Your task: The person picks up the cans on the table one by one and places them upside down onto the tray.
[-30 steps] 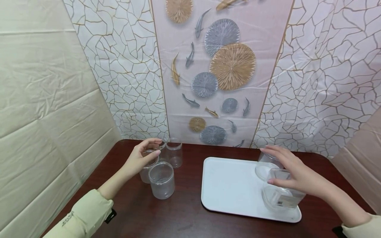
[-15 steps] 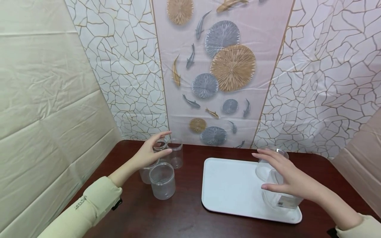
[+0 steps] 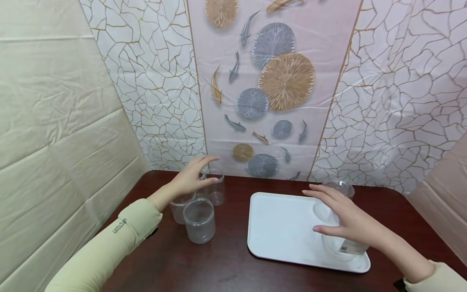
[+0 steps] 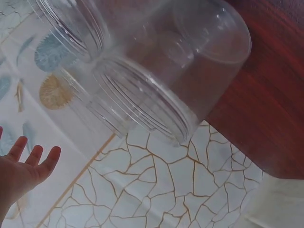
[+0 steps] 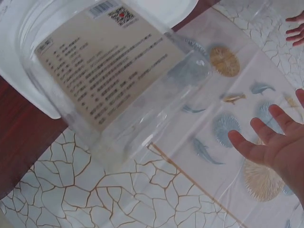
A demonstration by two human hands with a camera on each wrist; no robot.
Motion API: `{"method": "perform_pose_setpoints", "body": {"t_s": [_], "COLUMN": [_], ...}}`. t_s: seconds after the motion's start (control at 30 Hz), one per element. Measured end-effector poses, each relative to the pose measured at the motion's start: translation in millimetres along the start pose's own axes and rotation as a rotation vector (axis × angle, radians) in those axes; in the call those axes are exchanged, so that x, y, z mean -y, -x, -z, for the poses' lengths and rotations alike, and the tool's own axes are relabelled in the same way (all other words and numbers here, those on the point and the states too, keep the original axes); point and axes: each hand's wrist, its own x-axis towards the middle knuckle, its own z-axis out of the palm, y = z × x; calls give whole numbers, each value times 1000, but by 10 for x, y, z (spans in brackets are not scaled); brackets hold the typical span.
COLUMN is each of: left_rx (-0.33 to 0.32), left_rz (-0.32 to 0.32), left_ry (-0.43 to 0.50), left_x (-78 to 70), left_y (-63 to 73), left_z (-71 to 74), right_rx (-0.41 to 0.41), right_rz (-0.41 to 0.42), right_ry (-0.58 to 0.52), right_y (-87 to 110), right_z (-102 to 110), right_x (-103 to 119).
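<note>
My left hand (image 3: 192,177) hovers over a group of clear plastic jars, fingers extended and thumb apart, holding nothing. Nearest the front of that group is a wide open-topped jar (image 3: 200,228); a tall jar (image 3: 217,195) stands behind my left thumb, and others are partly hidden by the hand. Wide threaded rims of the jars (image 4: 142,102) show up close in the left wrist view. My right hand (image 3: 348,219) is spread above the right side of a white tray (image 3: 279,227). Below it stands a clear jar with a printed label (image 5: 102,71), partly covered by that hand.
Another clear round jar (image 3: 343,187) stands at the tray's back right corner. The dark red-brown table (image 3: 226,259) ends at a patterned cloth backdrop (image 3: 168,81), with a plain beige cloth (image 3: 62,162) along the left side.
My left hand has moved right and slightly up, from above the left jars to the back ones. My right hand has shifted left, away from the labelled jar's rim. The jars have stayed put.
</note>
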Motion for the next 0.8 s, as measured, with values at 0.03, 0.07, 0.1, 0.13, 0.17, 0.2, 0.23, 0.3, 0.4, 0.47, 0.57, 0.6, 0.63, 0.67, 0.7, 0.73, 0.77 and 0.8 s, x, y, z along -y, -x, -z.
{"method": "perform_pose_setpoints", "body": {"t_s": [0.03,0.07,0.1,0.13,0.17,0.2,0.23,0.3,0.4,0.47,0.57,0.6,0.63,0.67,0.7,0.73,0.77,0.8], "left_rx": [0,3,6,10,17,25,35,62,113,143,167,173,178,186,196,208,223,240], "left_rz": [4,14,24,30,37,43,44,44,46,48,43,43,42,42,46,51,58,65], "left_ry": [-7,-12,-17,-21,-25,-35,-41,-50,-72,-80,-108,-114,-119,-122,-127,-135,-141,-153], "left_x": [13,26,39,50,62,76,86,100,117,124,139,140,141,142,139,137,136,135], "left_y": [-22,-41,-57,-71,-83,-93,-105,-122,-148,-171,-214,-227,-241,-254,-266,-277,-288,-301], "left_z": [1,2,2,1,0,-4,-9,-17,-37,-54,-86,-95,-105,-114,-121,-128,-136,-143], "right_rx": [-3,-8,-11,-15,-20,-24,-29,-34,-42,-48,-58,-63,-69,-75,-83,-91,-99,-109], "right_rz": [-3,-4,-6,-8,-10,-12,-17,-27,-53,-72,-99,-104,-107,-110,-111,-112,-115,-116], "right_ry": [9,18,24,28,31,32,30,25,15,6,-16,-21,-22,-22,-18,-15,-11,-10], "right_y": [-8,-18,-27,-36,-44,-52,-59,-75,-100,-116,-135,-141,-147,-154,-160,-166,-171,-175], "right_z": [-7,-15,-25,-36,-47,-60,-72,-99,-135,-152,-169,-176,-183,-191,-201,-215,-228,-241], "right_x": [9,18,26,34,40,45,51,60,75,85,99,101,103,106,107,107,108,107]}}
